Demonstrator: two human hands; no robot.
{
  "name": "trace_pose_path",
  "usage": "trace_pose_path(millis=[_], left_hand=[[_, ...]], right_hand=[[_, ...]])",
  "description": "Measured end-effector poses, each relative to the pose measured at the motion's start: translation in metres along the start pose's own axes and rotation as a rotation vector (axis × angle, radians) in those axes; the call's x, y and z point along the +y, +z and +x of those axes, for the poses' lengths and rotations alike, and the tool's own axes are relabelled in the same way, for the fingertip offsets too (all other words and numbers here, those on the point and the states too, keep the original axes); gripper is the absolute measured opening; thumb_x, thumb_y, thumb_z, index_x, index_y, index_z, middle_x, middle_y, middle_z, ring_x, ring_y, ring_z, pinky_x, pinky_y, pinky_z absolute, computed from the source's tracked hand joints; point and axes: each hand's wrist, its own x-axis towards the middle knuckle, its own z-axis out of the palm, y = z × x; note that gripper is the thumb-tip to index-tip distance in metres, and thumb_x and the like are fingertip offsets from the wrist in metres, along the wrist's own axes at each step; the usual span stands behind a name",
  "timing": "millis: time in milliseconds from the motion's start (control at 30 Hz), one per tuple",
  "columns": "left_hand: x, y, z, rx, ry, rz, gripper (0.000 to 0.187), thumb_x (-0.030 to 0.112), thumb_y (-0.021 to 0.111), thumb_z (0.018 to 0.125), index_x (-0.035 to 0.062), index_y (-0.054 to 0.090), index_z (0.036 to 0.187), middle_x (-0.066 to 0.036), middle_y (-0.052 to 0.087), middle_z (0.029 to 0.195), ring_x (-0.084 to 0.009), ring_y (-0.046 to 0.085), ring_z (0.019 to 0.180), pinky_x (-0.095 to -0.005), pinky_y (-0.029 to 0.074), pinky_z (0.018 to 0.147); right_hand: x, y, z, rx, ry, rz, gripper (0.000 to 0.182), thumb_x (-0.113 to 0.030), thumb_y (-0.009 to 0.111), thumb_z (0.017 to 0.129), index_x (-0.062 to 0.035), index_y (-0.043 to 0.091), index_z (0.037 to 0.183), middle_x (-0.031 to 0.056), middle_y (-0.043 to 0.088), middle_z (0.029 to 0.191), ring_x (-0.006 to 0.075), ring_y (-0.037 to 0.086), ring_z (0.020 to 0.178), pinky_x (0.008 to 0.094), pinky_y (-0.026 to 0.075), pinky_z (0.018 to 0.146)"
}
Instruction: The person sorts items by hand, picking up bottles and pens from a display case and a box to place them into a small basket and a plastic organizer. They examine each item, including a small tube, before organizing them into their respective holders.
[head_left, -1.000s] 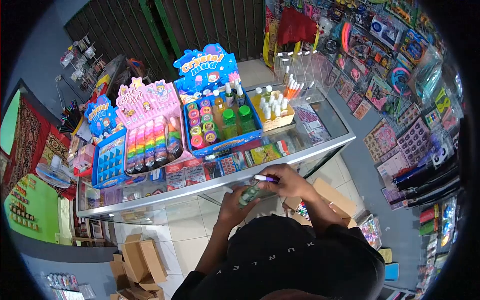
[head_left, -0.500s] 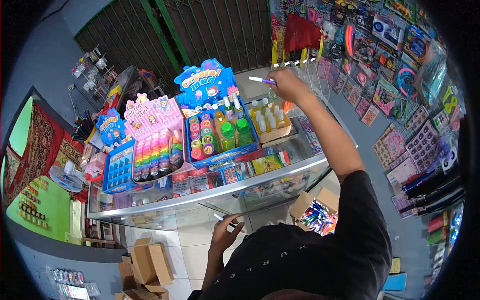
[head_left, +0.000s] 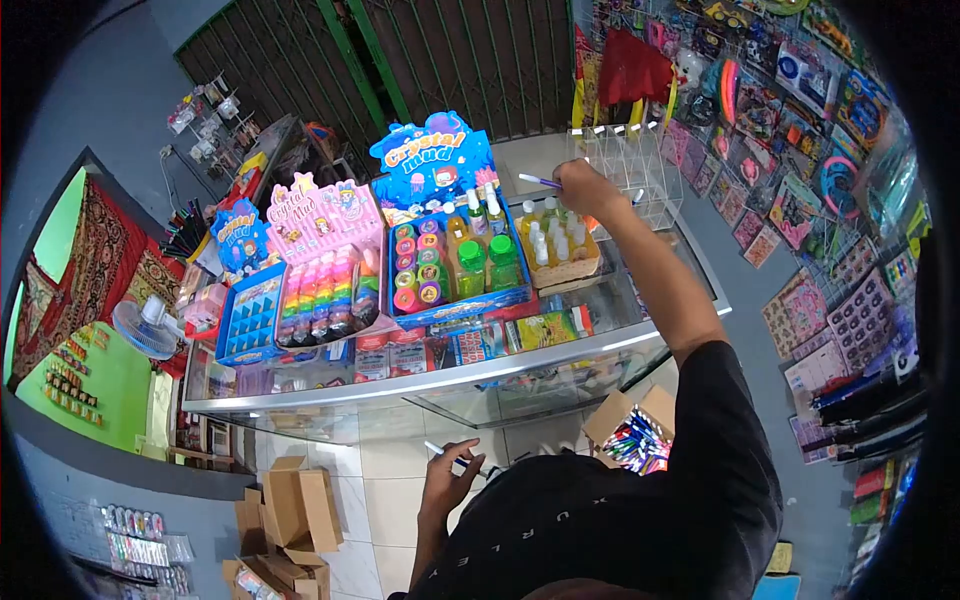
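Observation:
My right hand (head_left: 590,190) is closed on a purple pen (head_left: 543,181) with a white end pointing left. It hovers over the back right of the glass counter, just left of a clear acrylic rack (head_left: 645,185) and above a basket of small bottles (head_left: 556,262). Low in front of my body, my left hand (head_left: 450,480) grips a pen (head_left: 435,449) with a white end and a dark barrel. Part of that barrel is hidden by the fingers. Below the counter, an open cardboard box (head_left: 655,402) holds many colourful pens.
On the glass counter (head_left: 420,383) stand a blue Crystal Mud display box (head_left: 460,312), a pink one (head_left: 322,222) and a smaller blue one (head_left: 250,345). Torn cardboard boxes (head_left: 287,510) lie on the floor at left. Hanging toys (head_left: 800,130) cover the right wall.
The view has shifted, moving the counter to the right in the picture. My right hand has come slightly lower and nearer, leaving more of the acrylic rack visible. Both hands keep their pens.

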Motion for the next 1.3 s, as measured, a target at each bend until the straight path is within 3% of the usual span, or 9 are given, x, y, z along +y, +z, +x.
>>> trace_pose_path(millis=[167, 567, 667, 767, 867, 900, 1000, 1133, 1300], left_hand=[[-0.003, 0.000, -0.004, 0.010, -0.027, -0.002, 0.034, 0.001, 0.076, 0.080, 0.0099, 0.066, 0.112, -0.005, 0.062, 0.076, -0.0171, 0.061, 0.075, -0.0313, 0.050, 0.075], [-0.006, 0.001, -0.006, -0.008, -0.045, -0.002, 0.030, 0.004, 0.068, 0.087, 0.0098, 0.065, 0.116, -0.008, 0.061, 0.081, -0.0189, 0.062, 0.077, -0.0312, 0.049, 0.072], [-0.017, 0.003, -0.006, 0.004, -0.095, -0.089, 0.028, 0.003, 0.060, 0.093, 0.0076, 0.062, 0.120, -0.010, 0.060, 0.089, -0.0189, 0.062, 0.080, -0.0315, 0.050, 0.074], [-0.017, 0.004, -0.005, 0.020, -0.160, -0.232, 0.029, 0.003, 0.054, 0.095, 0.0059, 0.059, 0.124, -0.011, 0.059, 0.097, -0.0182, 0.061, 0.081, -0.0311, 0.051, 0.075], [-0.023, 0.002, -0.002, -0.027, -0.191, -0.253, 0.031, 0.003, 0.049, 0.097, 0.0060, 0.056, 0.127, -0.011, 0.059, 0.102, -0.0162, 0.061, 0.082, -0.0289, 0.051, 0.075], [-0.022, -0.001, 0.000, -0.051, -0.193, -0.220, 0.031, 0.003, 0.049, 0.098, 0.0061, 0.056, 0.127, -0.010, 0.059, 0.102, -0.0159, 0.062, 0.082, -0.0285, 0.051, 0.074], [-0.025, 0.001, 0.006, -0.056, -0.162, -0.256, 0.028, 0.005, 0.047, 0.099, 0.0043, 0.056, 0.126, -0.009, 0.061, 0.100, -0.0149, 0.062, 0.080, -0.0276, 0.051, 0.073], [-0.023, 0.014, 0.026, -0.008, -0.066, -0.569, 0.025, 0.010, 0.046, 0.102, 0.0000, 0.057, 0.122, -0.007, 0.062, 0.097, -0.0135, 0.060, 0.075, -0.0276, 0.050, 0.072], [0.005, 0.024, 0.057, -0.087, -0.009, -0.605, 0.023, 0.009, 0.045, 0.102, -0.0017, 0.058, 0.117, -0.006, 0.059, 0.086, -0.0121, 0.058, 0.072, -0.0262, 0.048, 0.068]], right_hand=[[0.009, 0.015, -0.003, -0.020, -0.074, -0.088, 0.017, -0.007, 0.059, 0.082, 0.0037, 0.065, 0.094, 0.0276, 0.064, 0.095, 0.0444, 0.065, 0.095, 0.0467, 0.054, 0.083], [-0.010, -0.007, -0.010, -0.042, 0.101, -0.092, 0.022, -0.014, 0.064, 0.082, 0.0023, 0.064, 0.096, 0.0253, 0.064, 0.099, 0.0393, 0.065, 0.095, 0.0444, 0.053, 0.086], [-0.020, -0.023, -0.023, 0.091, -0.108, -0.088, 0.027, -0.019, 0.066, 0.084, 0.0016, 0.064, 0.102, 0.0172, 0.065, 0.094, 0.0321, 0.067, 0.088, 0.0410, 0.054, 0.085], [-0.031, -0.037, -0.029, -0.078, -0.089, 0.649, 0.027, -0.021, 0.064, 0.090, -0.0006, 0.063, 0.108, 0.0068, 0.064, 0.090, 0.0197, 0.064, 0.079, 0.0340, 0.056, 0.072], [-0.053, -0.045, -0.059, -0.193, 0.214, 1.386, 0.022, -0.018, 0.058, 0.096, -0.0029, 0.064, 0.110, 0.0004, 0.060, 0.082, 0.0093, 0.058, 0.074, 0.0263, 0.052, 0.059], [-0.065, -0.050, -0.072, -0.148, 0.240, 1.423, 0.019, -0.016, 0.055, 0.097, -0.0038, 0.064, 0.108, 0.0000, 0.060, 0.080, 0.0068, 0.055, 0.067, 0.0206, 0.047, 0.050], [-0.059, -0.039, -0.089, -0.219, 0.182, 1.625, 0.019, -0.016, 0.055, 0.097, -0.0033, 0.064, 0.108, 0.0008, 0.059, 0.079, 0.0069, 0.055, 0.063, 0.0210, 0.045, 0.047], [-0.088, -0.018, -0.111, -0.037, 0.465, 1.621, 0.021, -0.020, 0.049, 0.100, -0.0040, 0.061, 0.105, 0.0000, 0.050, 0.068, 0.0058, 0.043, 0.053, 0.0188, 0.032, 0.042], [-0.120, 0.007, -0.172, -0.258, 0.375, 1.598, 0.026, -0.033, 0.053, 0.100, -0.0071, 0.057, 0.100, -0.0018, 0.049, 0.071, 0.0077, 0.047, 0.056, 0.0221, 0.036, 0.044]])
